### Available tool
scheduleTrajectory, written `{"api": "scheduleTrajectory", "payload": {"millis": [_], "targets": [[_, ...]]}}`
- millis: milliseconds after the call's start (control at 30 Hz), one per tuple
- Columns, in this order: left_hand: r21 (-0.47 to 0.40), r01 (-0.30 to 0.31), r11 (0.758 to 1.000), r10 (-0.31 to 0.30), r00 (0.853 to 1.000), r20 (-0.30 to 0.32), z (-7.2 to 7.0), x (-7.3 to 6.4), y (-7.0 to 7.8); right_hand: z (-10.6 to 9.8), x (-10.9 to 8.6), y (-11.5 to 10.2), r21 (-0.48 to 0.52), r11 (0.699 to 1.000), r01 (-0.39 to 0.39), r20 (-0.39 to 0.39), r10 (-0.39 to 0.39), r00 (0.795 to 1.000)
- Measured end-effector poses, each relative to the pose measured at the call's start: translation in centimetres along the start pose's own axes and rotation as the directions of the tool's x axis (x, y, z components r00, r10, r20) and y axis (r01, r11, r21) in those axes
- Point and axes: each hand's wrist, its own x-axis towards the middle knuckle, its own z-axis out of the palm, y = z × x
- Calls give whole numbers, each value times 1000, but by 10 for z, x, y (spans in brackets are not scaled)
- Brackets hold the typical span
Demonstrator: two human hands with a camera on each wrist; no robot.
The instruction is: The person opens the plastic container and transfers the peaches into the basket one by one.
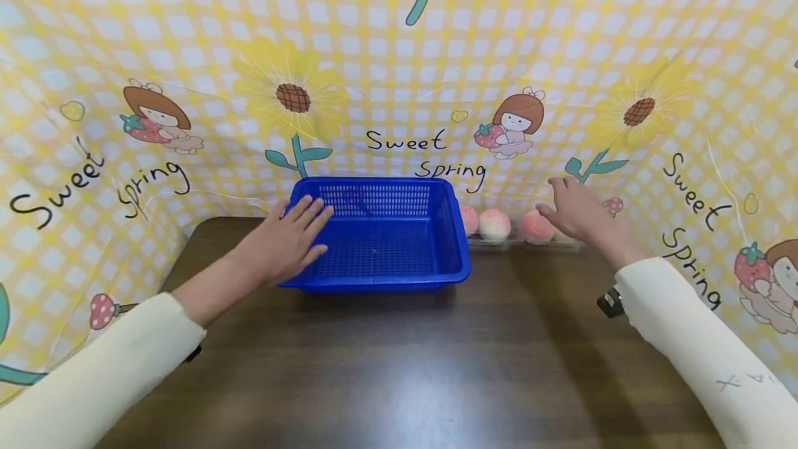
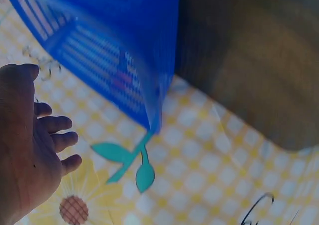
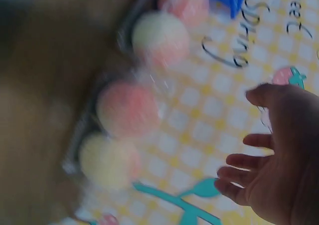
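A blue plastic basket (image 1: 374,248) with slotted sides stands on the table near the back. Over its left rim my left hand (image 1: 289,234) hovers with fingers extended; the left wrist view shows that hand (image 2: 37,145) holding nothing, its palm bare. Right of the basket sit several pink-and-cream peaches (image 1: 495,225) in clear plastic trays against the back cloth. Above the right end of these peaches is my right hand (image 1: 576,210), also holding nothing. In the right wrist view two trays show, with a peach (image 3: 128,108) at the near one and bare fingers spread apart from it.
A dark wooden table (image 1: 374,366) lies under everything. A yellow checked cloth (image 1: 386,75) with printed flowers and figures hangs behind and at both sides, close behind the basket and the trays.
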Motion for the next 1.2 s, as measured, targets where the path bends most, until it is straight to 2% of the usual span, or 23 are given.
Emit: {"api": "scheduleTrajectory", "payload": {"millis": [133,200,267,300,333,400,433,467,567,667,733,833,900,967,1033,1200], "targets": [[-84,-9,996,9,1000,6,12,-18,17,20,-11,-3,176,984,-22,-26,27,999],[-109,-13,994,13,1000,-7,17,-26,22,30,-15,-6,264,964,-34,-46,47,998],[-128,-16,992,13,1000,-27,22,-35,27,41,-20,-11,342,938,-59,-54,83,995],[-140,-15,990,10,999,-38,24,-38,28,47,-22,-15,390,917,-86,-48,114,992],[-148,-15,989,7,999,-53,26,-42,29,52,-23,-18,457,882,-114,-30,144,989],[-158,-12,987,-3,996,-90,31,-49,31,63,-27,-25,606,774,-186,36,207,978],[-157,-14,987,-5,993,-115,33,-53,32,68,-29,-29,672,705,-228,77,239,968],[-155,-14,988,-8,990,-137,35,-56,32,73,-30,-32,733,628,-262,116,264,957],[-131,-10,991,-15,982,-188,43,-64,34,88,-34,-37,860,371,-350,252,288,924],[-106,-15,994,-6,981,-194,51,-67,36,101,-37,-38,893,148,-425,370,293,881],[-99,-24,995,5,983,-181,55,-68,37,108,-37,-37,891,-24,-453,439,292,850],[-83,-31,996,16,985,-173,61,-69,37,114,-33,-38,859,-264,-439,505,299,809],[-87,-31,996,14,983,-185,64,-69,38,118,-28,-40,830,-390,-399,524,303,796],[-87,-28,996,10,979,-203,65,-69,37,121,-24,-42,814,-465,-350,523,322,789],[-86,-26,996,7,976,-216,66,-69,37,122,-20,-45,801,-518,-300,516,345,784],[-60,-27,998,12,974,-227,65,-70,38,123,-15,-50,783,-586,-208,499,391,773]]}}
